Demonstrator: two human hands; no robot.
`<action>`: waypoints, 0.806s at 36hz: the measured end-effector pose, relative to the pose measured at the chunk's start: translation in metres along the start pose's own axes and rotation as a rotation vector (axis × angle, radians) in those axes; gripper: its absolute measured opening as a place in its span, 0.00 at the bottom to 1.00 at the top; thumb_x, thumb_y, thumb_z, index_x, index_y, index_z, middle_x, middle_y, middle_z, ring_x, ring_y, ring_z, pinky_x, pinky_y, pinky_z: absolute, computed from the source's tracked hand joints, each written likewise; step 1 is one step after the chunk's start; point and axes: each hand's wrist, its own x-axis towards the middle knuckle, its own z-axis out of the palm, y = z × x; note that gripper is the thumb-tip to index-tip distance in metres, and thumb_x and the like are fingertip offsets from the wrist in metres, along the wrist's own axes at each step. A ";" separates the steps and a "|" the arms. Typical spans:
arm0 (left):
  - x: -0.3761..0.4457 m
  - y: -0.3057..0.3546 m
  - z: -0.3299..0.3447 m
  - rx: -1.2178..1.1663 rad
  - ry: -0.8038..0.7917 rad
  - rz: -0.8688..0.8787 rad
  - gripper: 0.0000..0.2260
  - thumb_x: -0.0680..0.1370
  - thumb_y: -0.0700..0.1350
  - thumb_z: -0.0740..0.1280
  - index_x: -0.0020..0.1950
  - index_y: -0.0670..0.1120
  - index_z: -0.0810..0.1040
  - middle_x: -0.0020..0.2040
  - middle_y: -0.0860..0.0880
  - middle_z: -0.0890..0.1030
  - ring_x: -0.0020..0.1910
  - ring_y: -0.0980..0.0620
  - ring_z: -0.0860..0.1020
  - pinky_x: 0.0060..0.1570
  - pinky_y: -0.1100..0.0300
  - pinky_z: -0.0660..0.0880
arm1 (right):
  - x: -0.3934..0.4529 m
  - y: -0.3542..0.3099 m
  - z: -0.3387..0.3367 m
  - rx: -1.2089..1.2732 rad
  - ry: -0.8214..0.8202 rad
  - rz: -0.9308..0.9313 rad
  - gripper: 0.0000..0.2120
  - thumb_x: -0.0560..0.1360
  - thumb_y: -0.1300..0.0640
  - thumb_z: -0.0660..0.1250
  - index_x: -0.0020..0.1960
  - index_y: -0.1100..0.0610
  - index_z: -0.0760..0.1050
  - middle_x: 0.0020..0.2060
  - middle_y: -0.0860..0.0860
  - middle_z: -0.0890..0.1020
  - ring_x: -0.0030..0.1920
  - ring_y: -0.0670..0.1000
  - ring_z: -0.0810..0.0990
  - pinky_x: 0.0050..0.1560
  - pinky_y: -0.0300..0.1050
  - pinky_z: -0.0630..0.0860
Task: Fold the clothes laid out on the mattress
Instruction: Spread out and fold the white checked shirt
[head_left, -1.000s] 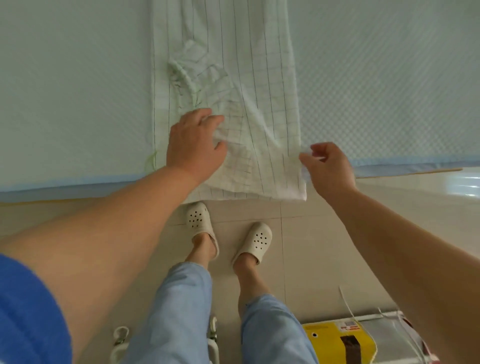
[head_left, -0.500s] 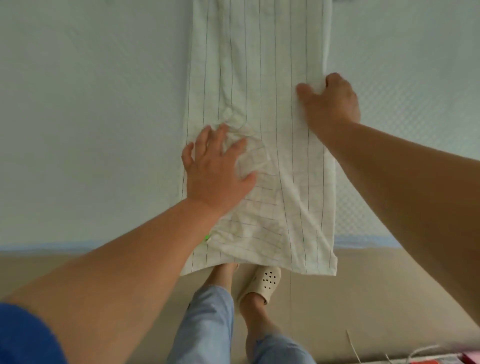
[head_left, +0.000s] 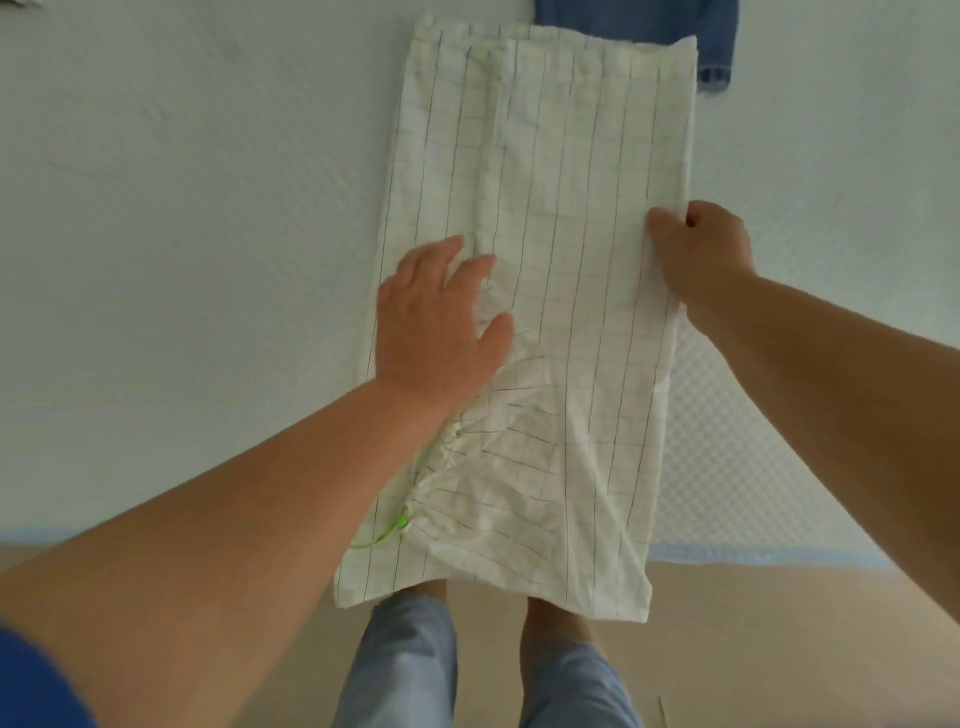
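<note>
A white garment with thin dark grid lines (head_left: 561, 171) lies lengthwise on the pale mattress (head_left: 182, 260), folded into a long narrow strip. Its near end hangs over the mattress edge above my legs. My left hand (head_left: 436, 322) lies flat on the left part of the cloth with fingers spread, pressing a wrinkled patch. My right hand (head_left: 701, 249) grips the garment's right edge with curled fingers. A gathered seam with a green thread (head_left: 395, 525) shows near the lower left of the cloth.
A blue denim garment (head_left: 711, 47) lies on the mattress beyond the far right corner of the white one. The mattress edge has a light blue trim (head_left: 727, 553). Below it is tan floor (head_left: 779, 649), with my legs in light jeans.
The view has shifted up the mattress, so the garment's far end and the denim piece now show. Both hands have slid further up the cloth; the right hand still holds the right edge.
</note>
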 end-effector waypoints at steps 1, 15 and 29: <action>0.008 0.006 0.003 0.016 -0.040 0.025 0.26 0.76 0.56 0.61 0.73 0.50 0.65 0.75 0.46 0.60 0.74 0.46 0.55 0.71 0.48 0.51 | 0.004 -0.002 0.000 0.017 0.029 -0.015 0.08 0.77 0.50 0.58 0.47 0.53 0.73 0.35 0.44 0.74 0.34 0.44 0.72 0.31 0.38 0.69; 0.032 0.038 0.037 0.423 -0.218 0.262 0.35 0.74 0.66 0.46 0.77 0.51 0.49 0.78 0.44 0.46 0.76 0.45 0.39 0.67 0.39 0.32 | -0.071 0.061 0.015 -0.400 0.041 -0.544 0.30 0.77 0.47 0.57 0.76 0.55 0.53 0.75 0.55 0.55 0.75 0.53 0.48 0.73 0.51 0.46; -0.016 0.041 0.066 0.482 -0.460 0.418 0.43 0.71 0.68 0.59 0.76 0.53 0.38 0.77 0.45 0.36 0.74 0.45 0.34 0.69 0.44 0.33 | -0.236 0.222 0.013 -0.484 -0.245 -0.409 0.26 0.76 0.56 0.64 0.72 0.61 0.63 0.72 0.57 0.61 0.72 0.60 0.57 0.70 0.59 0.57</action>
